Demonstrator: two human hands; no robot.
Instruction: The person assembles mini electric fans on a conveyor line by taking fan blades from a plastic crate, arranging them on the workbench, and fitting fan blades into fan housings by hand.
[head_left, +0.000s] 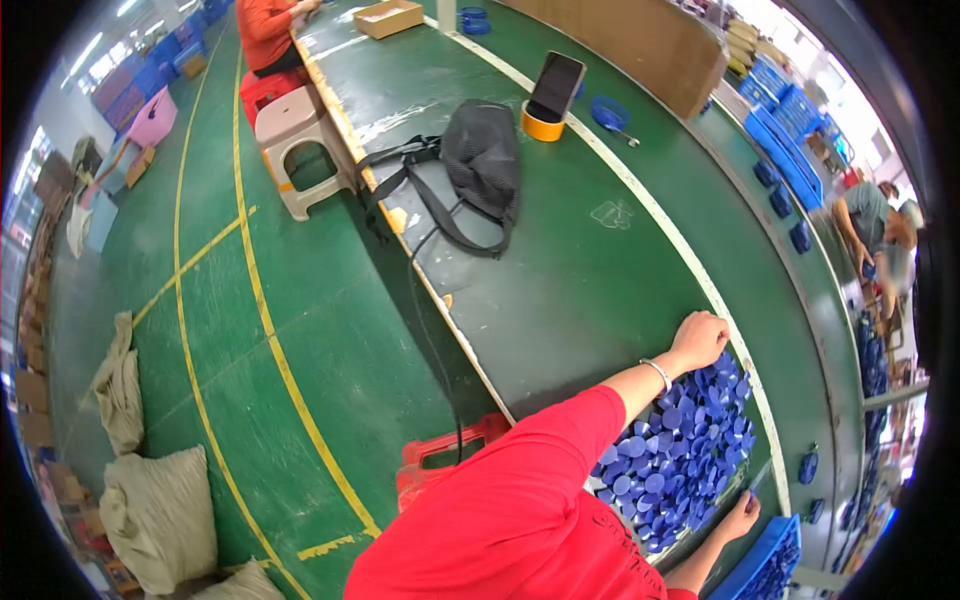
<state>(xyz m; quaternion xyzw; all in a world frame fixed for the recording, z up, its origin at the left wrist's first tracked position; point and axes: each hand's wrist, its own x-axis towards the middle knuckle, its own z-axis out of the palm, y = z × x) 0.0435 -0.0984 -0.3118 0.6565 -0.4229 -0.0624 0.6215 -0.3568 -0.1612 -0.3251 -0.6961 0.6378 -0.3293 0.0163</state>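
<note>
A heap of flat, round blue plastic discs (pixel 675 450) lies on the green work table in front of me. My left hand (pixel 700 340), with a bracelet at the wrist, rests at the far-left end of the heap. Its fingers are curled in, and whatever they may hold is hidden. My right hand (pixel 740 515) is at the opposite side of the heap, near a blue tray (pixel 765 565) of small blue pieces. Its fingers are pinched together, with a thin, pale strip-like thing (pixel 761 477) just beyond the fingertips, too small to name.
Along the table lie a black mesh bag (pixel 482 165), a phone (pixel 556 88) leaning on a yellow tape roll (pixel 542 122), and a cardboard box (pixel 388 18). A conveyor-like lane carries blue items (pixel 808 465). Co-workers (pixel 875 230) sit beyond. A stool (pixel 300 145) stands left.
</note>
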